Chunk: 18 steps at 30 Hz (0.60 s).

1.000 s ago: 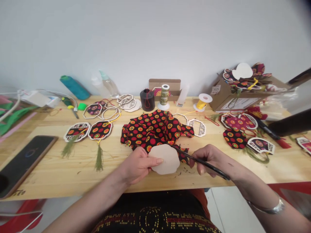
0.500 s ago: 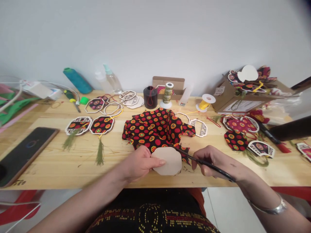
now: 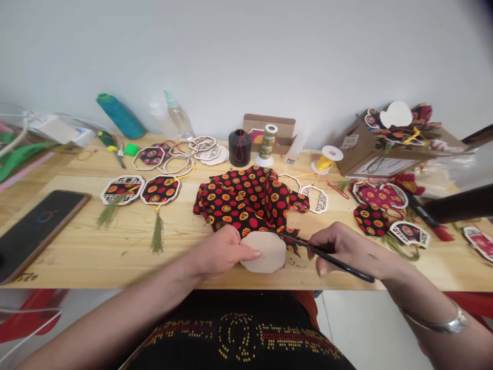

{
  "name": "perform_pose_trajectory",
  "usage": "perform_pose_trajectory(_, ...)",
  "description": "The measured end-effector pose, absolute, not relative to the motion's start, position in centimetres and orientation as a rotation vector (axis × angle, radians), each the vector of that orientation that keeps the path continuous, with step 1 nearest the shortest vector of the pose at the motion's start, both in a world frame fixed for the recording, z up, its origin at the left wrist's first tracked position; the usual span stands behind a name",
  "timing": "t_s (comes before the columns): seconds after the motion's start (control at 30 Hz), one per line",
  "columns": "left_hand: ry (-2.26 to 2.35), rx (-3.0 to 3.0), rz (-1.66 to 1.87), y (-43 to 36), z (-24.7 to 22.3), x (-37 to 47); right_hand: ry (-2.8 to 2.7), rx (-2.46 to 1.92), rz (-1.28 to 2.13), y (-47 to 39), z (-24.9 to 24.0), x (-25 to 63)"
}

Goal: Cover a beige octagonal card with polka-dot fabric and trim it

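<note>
- Clearly, I was at the marking step: my left hand (image 3: 221,252) pinched the near-left edge of the pale card template (image 3: 265,252), thumb on top and fingers closed on it, pressing it flat at the near edge of the wooden table (image 3: 96,252).
- Under the template lay the red-dotted black fabric (image 3: 246,200), bunched up on the far side and spilling out to the right of the card.
- My right hand (image 3: 341,249) was clamped around a thin black pen (image 3: 331,257), its tip meeting the right edge of the template where card and cloth met.
- Whether the tip actually touched the cloth or only the card's rim, I could not tell.
- As I judged it, the outline was not yet finished; the next move called for sliding the tip along the card's scalloped rim while the left hand kept the card from shifting on the loose cloth.
- Finished ornaments with green tassels (image 3: 159,191) lay well to the left, a phone (image 3: 36,228) at the far left.
- Further back stood a black thread spool (image 3: 239,148) and a yellow cord reel (image 3: 327,158), with a cardboard box (image 3: 370,154) of pieces at the far right.
</note>
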<state>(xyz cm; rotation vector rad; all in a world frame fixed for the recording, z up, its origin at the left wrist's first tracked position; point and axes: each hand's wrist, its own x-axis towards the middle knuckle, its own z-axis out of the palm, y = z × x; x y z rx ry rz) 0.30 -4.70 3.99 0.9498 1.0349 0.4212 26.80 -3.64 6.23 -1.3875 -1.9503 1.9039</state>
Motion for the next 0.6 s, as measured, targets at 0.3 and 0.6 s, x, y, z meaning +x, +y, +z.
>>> perform_pose_trajectory(0.3,1.084,1.063,0.39,-4.73,3.88,0.22,-2.127,-1.522,1.769,-3.36,6.8,27.33)
perform_pose_trajectory(0.6,1.076,1.176,0.35,-4.73,3.98,0.03,-2.154,-1.525,1.768,-2.77,6.71,27.17)
